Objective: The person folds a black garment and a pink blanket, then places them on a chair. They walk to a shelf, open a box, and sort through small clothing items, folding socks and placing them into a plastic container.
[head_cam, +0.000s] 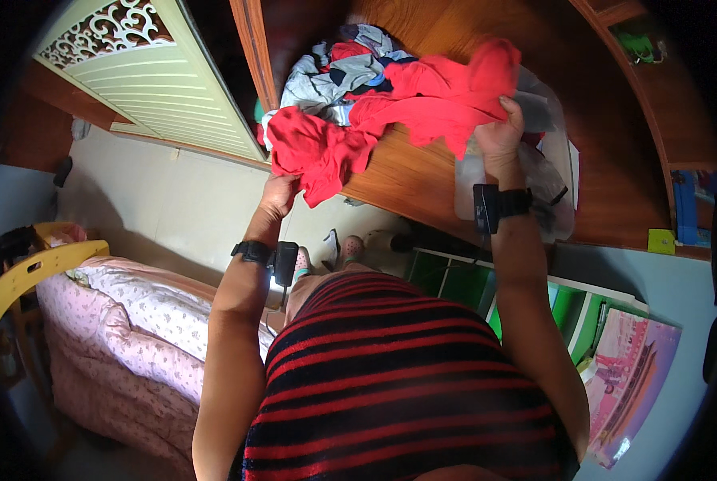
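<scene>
A crumpled red garment [325, 147] stretches between my two hands above a wooden desktop [388, 177]. My left hand [282, 193] grips its lower left end, out past the desk's front edge. At the other end, my right hand [501, 133] pinches the cloth with the thumb on top; the fingers behind are partly hidden. Behind the garment lies a heap of mixed clothes [340, 75] in grey, navy and red, partly covered by the red cloth. Beneath my right forearm sits a translucent plastic bin [566, 201] with dark items and clear plastic inside.
A pale green louvred door [172, 84] stands open at the left. A bed with a pink floral quilt [136, 306] and yellow rail [45, 270] is at the lower left. Green-and-white drawers [454, 276] stand under my right arm. Shelves hold a blue item [686, 207] at the right.
</scene>
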A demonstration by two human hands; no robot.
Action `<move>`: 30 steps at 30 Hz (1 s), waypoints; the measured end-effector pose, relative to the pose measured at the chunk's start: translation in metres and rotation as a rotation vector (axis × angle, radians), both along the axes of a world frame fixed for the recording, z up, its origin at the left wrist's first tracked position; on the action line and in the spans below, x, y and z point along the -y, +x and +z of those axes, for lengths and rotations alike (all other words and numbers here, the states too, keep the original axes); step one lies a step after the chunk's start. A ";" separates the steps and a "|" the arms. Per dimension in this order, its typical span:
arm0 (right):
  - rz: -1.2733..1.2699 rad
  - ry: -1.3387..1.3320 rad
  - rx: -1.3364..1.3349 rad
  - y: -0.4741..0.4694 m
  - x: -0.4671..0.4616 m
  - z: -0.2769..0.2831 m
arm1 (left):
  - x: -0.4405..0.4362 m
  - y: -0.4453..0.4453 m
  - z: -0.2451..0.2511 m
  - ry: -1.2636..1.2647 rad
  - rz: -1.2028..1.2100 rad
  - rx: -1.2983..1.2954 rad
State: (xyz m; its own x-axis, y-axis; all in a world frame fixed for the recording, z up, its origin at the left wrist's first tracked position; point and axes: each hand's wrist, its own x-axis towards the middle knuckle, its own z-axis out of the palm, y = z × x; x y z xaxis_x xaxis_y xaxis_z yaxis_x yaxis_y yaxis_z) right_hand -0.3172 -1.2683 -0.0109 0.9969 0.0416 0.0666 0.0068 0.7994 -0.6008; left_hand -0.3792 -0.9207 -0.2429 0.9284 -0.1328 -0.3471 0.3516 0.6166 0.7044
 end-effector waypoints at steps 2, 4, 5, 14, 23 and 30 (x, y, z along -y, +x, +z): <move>0.015 -0.172 -0.015 0.002 -0.001 0.000 | 0.000 0.008 0.000 0.145 -0.058 -0.066; -0.027 -0.322 -0.043 0.004 -0.005 -0.005 | 0.004 0.016 0.001 0.152 -0.002 -0.046; -0.057 -0.392 -0.049 0.007 -0.009 -0.008 | 0.006 0.021 0.001 0.153 0.029 -0.033; -0.046 -0.152 -0.080 0.004 -0.016 -0.001 | 0.058 0.056 -0.011 0.365 0.041 0.210; -0.099 -0.122 0.033 0.005 -0.002 0.046 | 0.089 0.059 0.076 1.424 0.061 0.524; 0.012 -0.022 -0.031 -0.002 -0.034 0.043 | 0.145 0.035 0.163 1.031 0.203 0.665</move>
